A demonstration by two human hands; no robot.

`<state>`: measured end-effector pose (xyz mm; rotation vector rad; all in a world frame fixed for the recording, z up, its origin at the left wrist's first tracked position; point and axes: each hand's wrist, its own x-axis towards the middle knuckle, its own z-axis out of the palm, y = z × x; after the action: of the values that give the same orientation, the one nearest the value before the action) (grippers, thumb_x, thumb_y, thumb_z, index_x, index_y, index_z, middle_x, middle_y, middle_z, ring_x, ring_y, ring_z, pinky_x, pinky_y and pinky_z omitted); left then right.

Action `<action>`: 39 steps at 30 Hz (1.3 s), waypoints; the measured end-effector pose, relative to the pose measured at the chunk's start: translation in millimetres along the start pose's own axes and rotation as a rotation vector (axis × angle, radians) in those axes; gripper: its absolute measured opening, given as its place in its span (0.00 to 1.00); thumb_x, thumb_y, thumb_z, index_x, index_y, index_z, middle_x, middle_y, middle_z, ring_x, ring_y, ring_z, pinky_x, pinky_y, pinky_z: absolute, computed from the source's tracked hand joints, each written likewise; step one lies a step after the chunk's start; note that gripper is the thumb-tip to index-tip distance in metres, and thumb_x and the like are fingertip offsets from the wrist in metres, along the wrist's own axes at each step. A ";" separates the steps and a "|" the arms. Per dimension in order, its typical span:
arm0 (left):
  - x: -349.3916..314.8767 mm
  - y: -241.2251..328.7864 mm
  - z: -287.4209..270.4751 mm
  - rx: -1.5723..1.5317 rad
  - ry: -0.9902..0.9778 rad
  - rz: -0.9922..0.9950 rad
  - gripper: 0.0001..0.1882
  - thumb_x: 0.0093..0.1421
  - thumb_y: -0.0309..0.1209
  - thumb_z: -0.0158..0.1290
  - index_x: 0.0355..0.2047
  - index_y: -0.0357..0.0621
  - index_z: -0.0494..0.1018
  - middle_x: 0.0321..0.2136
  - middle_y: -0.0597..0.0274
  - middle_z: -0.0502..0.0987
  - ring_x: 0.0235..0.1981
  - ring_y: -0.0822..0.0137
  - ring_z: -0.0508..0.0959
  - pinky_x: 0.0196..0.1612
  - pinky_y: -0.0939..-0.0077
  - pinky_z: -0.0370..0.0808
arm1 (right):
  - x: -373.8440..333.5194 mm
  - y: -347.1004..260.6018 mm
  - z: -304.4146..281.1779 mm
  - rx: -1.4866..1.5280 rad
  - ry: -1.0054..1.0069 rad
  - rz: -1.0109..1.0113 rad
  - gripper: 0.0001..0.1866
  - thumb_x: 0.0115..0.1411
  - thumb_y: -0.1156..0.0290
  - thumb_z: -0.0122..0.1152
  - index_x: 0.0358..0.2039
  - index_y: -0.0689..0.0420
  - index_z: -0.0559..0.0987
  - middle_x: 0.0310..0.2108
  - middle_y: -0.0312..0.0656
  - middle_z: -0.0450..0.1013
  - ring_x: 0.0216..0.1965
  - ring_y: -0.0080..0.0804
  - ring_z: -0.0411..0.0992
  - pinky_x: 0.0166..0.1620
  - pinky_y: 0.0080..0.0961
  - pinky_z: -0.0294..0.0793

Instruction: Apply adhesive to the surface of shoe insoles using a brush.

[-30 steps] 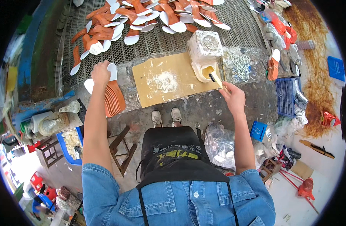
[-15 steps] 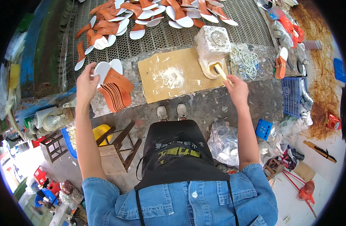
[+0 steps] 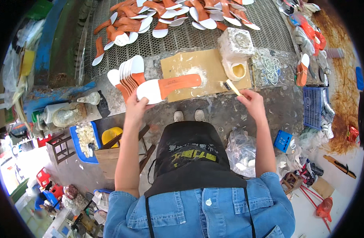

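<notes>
My left hand [image 3: 136, 109] pinches the white end of one orange-and-white shoe insole [image 3: 181, 82], whose orange end points right over the cardboard sheet [image 3: 178, 65]. Just behind that hand, a fanned stack of similar insoles [image 3: 131, 70] rests at the bench's near edge. In my right hand [image 3: 253, 104] is a small brush [image 3: 234, 88] with a pale yellow handle, gripped by its end, its dark bristles toward the cardboard. A crusted white glue pot [image 3: 236, 43] stands on the cardboard's right side, its round mouth showing a yellowish inside; the brush is outside it.
Many loose insoles [image 3: 160, 29] lie on the mesh belt [image 3: 118, 51] at the back. Right of the pot is a tangle of pale rubber bands [image 3: 270, 69]. A blue crate [image 3: 312, 106] stands at right; a wooden stool [image 3: 110, 158] and a blue tub [image 3: 95, 137] are at lower left.
My left hand has moved right and nearer, and now holds a single insole out over the cardboard. The brush has come out of the pot's mouth, toward the cardboard.
</notes>
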<state>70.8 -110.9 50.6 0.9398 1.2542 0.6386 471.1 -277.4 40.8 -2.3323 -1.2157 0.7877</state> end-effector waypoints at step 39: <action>-6.5 -9.5 36.3 0.601 0.020 0.297 0.21 0.63 0.28 0.46 0.55 0.31 0.69 0.45 0.41 0.73 0.48 0.45 0.76 0.54 0.58 0.71 | 35.6 -106.3 126.4 -0.072 0.214 -0.277 0.16 0.60 0.69 0.64 0.49 0.49 0.79 0.35 0.49 0.77 0.36 0.53 0.76 0.40 0.44 0.75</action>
<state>103.7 -129.6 47.0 1.6417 1.3634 0.5023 341.7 -179.2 -5.6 -2.1711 -1.4467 0.3966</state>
